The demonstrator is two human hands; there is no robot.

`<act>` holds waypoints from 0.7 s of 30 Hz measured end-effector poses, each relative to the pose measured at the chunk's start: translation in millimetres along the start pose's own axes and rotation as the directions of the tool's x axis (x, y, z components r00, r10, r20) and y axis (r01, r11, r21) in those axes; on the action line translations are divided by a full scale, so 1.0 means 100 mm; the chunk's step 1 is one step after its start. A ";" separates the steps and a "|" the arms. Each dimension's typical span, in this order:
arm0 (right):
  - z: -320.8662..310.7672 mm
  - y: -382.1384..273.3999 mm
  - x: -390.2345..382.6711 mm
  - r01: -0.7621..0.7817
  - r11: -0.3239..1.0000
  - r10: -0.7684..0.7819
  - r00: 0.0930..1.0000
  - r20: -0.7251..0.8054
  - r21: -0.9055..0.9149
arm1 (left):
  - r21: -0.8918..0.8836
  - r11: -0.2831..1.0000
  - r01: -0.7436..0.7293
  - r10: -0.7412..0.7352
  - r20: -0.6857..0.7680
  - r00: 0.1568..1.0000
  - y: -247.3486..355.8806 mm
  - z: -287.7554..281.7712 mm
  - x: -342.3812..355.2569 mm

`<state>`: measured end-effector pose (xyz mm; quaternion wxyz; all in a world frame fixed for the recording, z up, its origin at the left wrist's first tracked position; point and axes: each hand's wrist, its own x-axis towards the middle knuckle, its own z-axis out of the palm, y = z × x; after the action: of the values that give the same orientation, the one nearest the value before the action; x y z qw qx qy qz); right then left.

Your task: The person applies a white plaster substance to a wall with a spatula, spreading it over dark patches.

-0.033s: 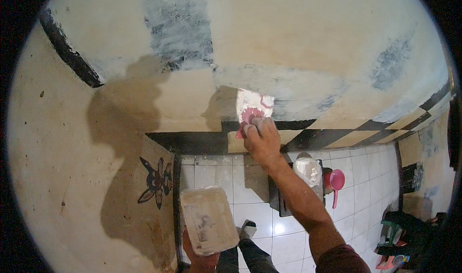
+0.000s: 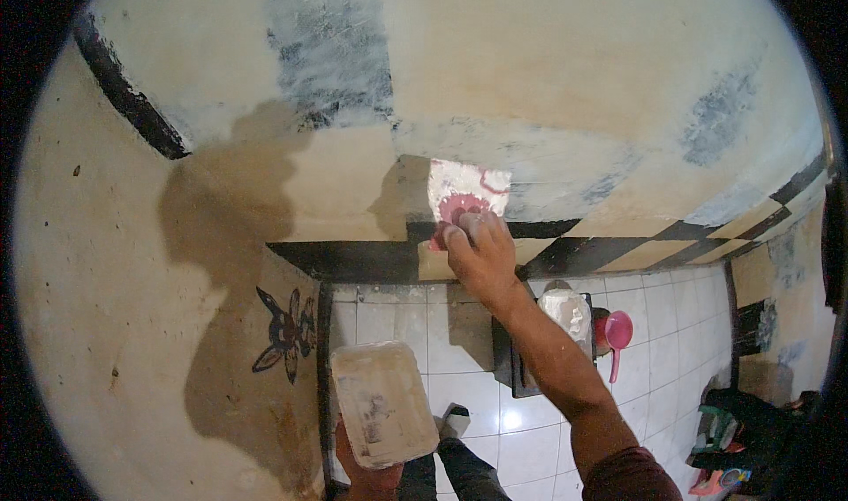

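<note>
My right hand point(image 2: 481, 262) is closed on a pink-red scraper point(image 2: 459, 205), whose wide face, smeared with white paste, lies against the beige wall point(image 2: 530, 50) beside a whitish patched band. Below it runs a black and cream checked border point(image 2: 618, 254). At lower left my left hand point(image 2: 353, 466) grips a shallow rectangular tray point(image 2: 384, 399) coated with beige-white residue; much of that hand is hidden under the tray.
On the white tiled floor point(image 2: 640, 395), a dark stand point(image 2: 517, 377) bears a white, paste-covered container point(image 2: 563, 311) beside a pink dipper point(image 2: 618, 329). A dark pile of things point(image 2: 733, 430) lies at lower right. The side wall point(image 2: 106, 262) carries a painted dark flower.
The scraper in my right hand has shifted very slightly, its white face a little further left and spread wider in view. The tray has not visibly moved.
</note>
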<state>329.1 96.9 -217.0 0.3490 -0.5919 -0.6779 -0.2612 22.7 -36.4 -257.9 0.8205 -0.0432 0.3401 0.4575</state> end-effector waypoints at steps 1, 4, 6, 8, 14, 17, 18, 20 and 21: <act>0.00 -0.01 0.08 0.078 0.996 -0.078 0.997 0.020 -0.039 | -0.003 1.000 -0.001 0.001 -0.003 1.000 0.02 0.01 -0.01; 0.05 -0.04 0.18 0.198 0.973 -0.188 0.978 0.085 -0.123 | -0.039 0.999 0.016 -0.017 -0.032 0.999 0.06 -0.05 -0.01; 0.23 0.03 0.21 0.277 0.939 -0.275 0.961 0.037 -0.203 | -0.003 1.000 0.010 -0.010 -0.066 0.998 0.09 -0.17 0.00; 0.48 0.47 0.13 0.236 0.917 -0.160 0.956 0.247 -0.322 | -0.052 0.998 0.041 -0.042 -0.016 0.999 0.12 0.00 -0.01; 0.35 0.19 -0.31 0.259 0.952 -0.227 0.955 0.189 -0.165 | -0.080 0.995 0.059 -0.047 0.146 0.988 0.36 -0.19 0.04; 0.14 0.22 0.20 0.187 0.949 -0.196 0.980 -0.012 -0.255 | -0.022 0.999 0.038 -0.037 0.067 0.997 0.44 0.08 0.00; 0.11 0.38 0.30 0.098 0.956 -0.075 0.993 0.093 -0.277 | -0.015 0.998 0.053 -0.052 0.075 0.996 0.43 0.09 -0.02; 0.14 0.67 0.18 0.261 0.853 -0.216 0.965 0.151 -0.451 | -0.014 0.997 0.072 -0.071 0.109 0.992 0.44 0.13 -0.01; 0.08 0.69 0.02 0.253 0.848 -0.207 0.967 0.148 -0.466 | -0.014 0.997 0.079 -0.077 0.126 0.989 0.45 0.14 0.02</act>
<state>396.0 115.9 -224.3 0.1255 -0.5859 -0.6730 -0.4336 -4.0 -3.4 -237.5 0.8569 -0.0355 0.2818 0.4302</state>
